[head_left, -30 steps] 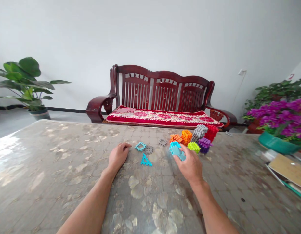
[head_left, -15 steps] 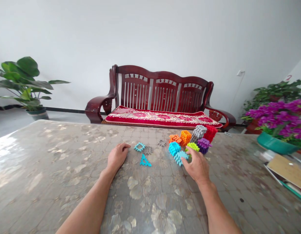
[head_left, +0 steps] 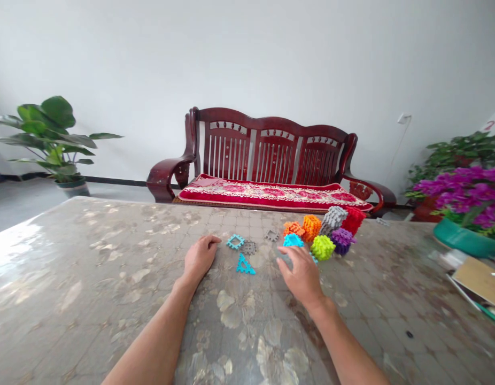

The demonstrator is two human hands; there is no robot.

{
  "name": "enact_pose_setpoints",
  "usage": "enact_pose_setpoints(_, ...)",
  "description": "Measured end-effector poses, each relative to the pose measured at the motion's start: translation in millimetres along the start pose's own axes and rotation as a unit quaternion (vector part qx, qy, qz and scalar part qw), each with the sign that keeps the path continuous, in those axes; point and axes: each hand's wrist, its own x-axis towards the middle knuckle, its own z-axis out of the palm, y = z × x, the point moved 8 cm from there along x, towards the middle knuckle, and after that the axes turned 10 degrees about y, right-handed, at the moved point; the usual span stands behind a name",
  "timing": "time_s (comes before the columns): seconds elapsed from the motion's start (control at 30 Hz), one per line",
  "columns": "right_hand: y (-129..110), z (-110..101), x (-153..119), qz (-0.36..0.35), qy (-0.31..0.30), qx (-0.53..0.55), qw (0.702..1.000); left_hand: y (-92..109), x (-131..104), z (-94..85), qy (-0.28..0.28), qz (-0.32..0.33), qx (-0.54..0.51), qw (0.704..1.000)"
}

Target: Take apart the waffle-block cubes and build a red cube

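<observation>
My left hand (head_left: 201, 258) rests on the table, fingers loosely bent and holding nothing visible, beside a cyan square-frame building piece (head_left: 235, 241). Just right of that frame lies a grey lattice piece (head_left: 249, 247), with a cyan triangular piece (head_left: 245, 264) nearer me. Another small grey square frame (head_left: 272, 235) lies farther right. My right hand (head_left: 301, 274) is open, thumb and index finger apart, in front of the bright cyan stack (head_left: 293, 240). It mostly covers a light-blue stack (head_left: 315, 259). A lime-green stack (head_left: 322, 247) stands to its right.
Behind are orange (head_left: 311, 228), grey (head_left: 334, 219), red (head_left: 355, 220) and purple (head_left: 343, 239) stacks. A teal flower bowl (head_left: 464, 238) and a brown board (head_left: 482, 278) are at right. A wooden bench (head_left: 271, 155) stands beyond the table (head_left: 143, 299).
My right hand has moved left and slightly down, from the lime-green and light-blue stacks to in front of the cyan ones. My left hand stays beside the frame. The view has shifted slightly.
</observation>
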Motion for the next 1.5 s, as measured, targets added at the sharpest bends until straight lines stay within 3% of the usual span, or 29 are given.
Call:
enact_pose_setpoints(0.13, -35.6, 52.4, 9.3, 0.013, -0.093, 0.067, 0.993, -2.3, 0.5, 2.1, 0.000, -0.006, -0.005, 1.000)
enact_pose_setpoints(0.27, -56.1, 88.5, 27.4, 0.010, -0.131, 0.061, 0.989, -4.5, 1.2, 3.9, 0.003, -0.005, -0.015, 1.000)
enact_pose_setpoints(0.47, -69.6, 122.6, 41.1, -0.022, -0.175, -0.040, 0.984, -4.9, 1.0, 4.2, 0.006, -0.005, -0.030, 1.000)
enact_pose_setpoints(0.6, -69.4, 128.5, 38.8, -0.013, -0.179, -0.058, 0.982, -4.8, 0.9, 4.0, 0.009, -0.007, -0.028, 1.000)
enact_pose_setpoints(0.7, -72.3, 117.2, 36.7, -0.015, -0.143, -0.029, 0.989, -4.5, 1.1, 3.8, 0.010, -0.003, -0.027, 1.000)
enact_pose_setpoints(0.83, -65.8, 80.3, 29.5, -0.007, -0.070, 0.029, 0.997, -3.8, 0.6, 3.2, 0.006, -0.002, -0.019, 1.000)
enact_pose_setpoints(1.07, 6.4, -12.3, 3.9, 0.011, 0.059, -0.004, 0.998, -3.0, 0.4, 1.7, 0.009, -0.001, -0.013, 1.000)
enact_pose_setpoints(1.17, 38.2, -41.3, -5.3, 0.016, 0.101, -0.046, 0.994, -3.2, 0.6, 2.1, 0.006, -0.003, -0.009, 1.000)
enact_pose_setpoints(1.27, 57.0, -53.8, -13.5, 0.030, 0.120, -0.067, 0.990, -2.6, 0.7, 2.3, 0.000, -0.002, -0.006, 1.000)
enact_pose_setpoints(1.5, 65.4, -46.2, -23.0, 0.043, 0.076, -0.096, 0.992, -2.1, 1.3, 1.8, -0.001, 0.006, 0.005, 1.000)
